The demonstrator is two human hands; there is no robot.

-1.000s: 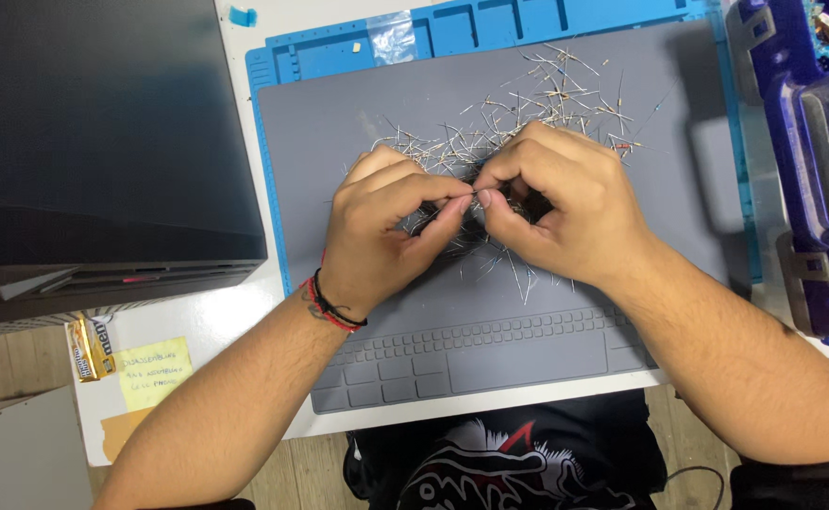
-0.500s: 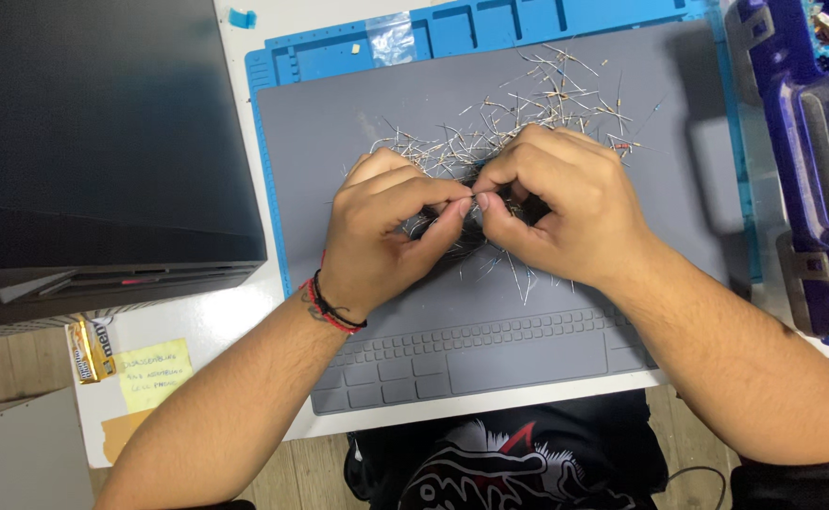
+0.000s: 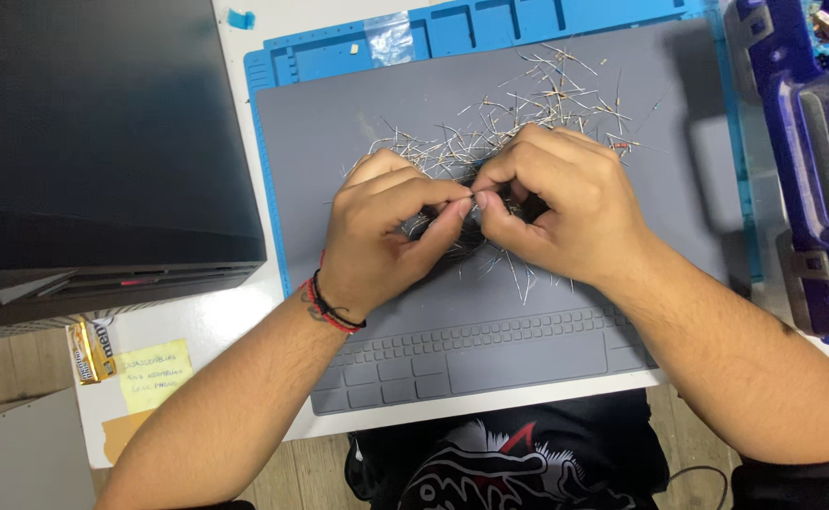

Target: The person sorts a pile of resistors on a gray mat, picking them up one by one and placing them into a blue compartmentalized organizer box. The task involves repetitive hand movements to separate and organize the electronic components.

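Left hand (image 3: 386,236) and right hand (image 3: 556,212) pinch one wire (image 3: 474,195) together at centre frame, lifted clear of the pile (image 3: 518,113) on the mat (image 3: 339,123) to isolate it.

A heap of thin wire pieces (image 3: 518,118) lies in the upper middle of the frame: silvery, straight or slightly bent strands, some with small coloured beads along them, crossing one another loosely at all angles. A few strands (image 3: 518,274) poke out lower, at the centre. One piece (image 3: 472,195) sits pinched at the centre, mostly hidden.
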